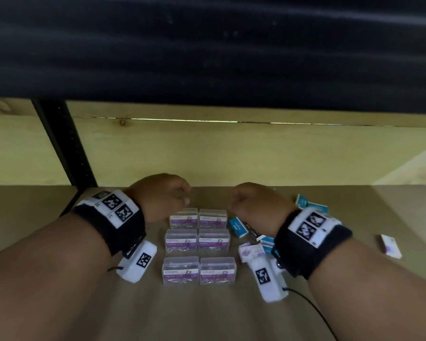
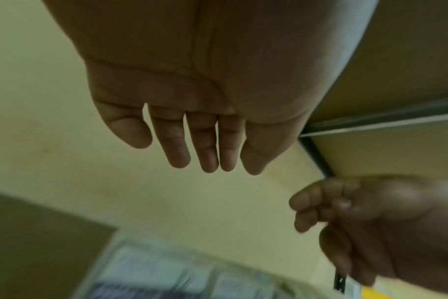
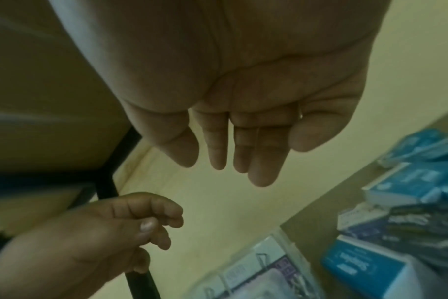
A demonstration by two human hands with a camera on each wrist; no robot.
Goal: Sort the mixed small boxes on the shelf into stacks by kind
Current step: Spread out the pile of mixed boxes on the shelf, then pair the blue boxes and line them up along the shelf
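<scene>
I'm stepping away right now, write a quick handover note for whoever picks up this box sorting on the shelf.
Left hand: loosely curled, holds nothing, hovering behind the paper clip boxes.
Right hand: the same, empty, just right of them.
Clear paper clip boxes: grouped mid-shelf in two columns, three rows. That kind looks gathered; whether any are stacked is unclear.
Blue boxes: still a loose jumble on the right, mixed with a dark box and a white-purple box.
One white-purple box lies alone, far right.
Left: separate the right-hand pile by kind and stack each.
</scene>
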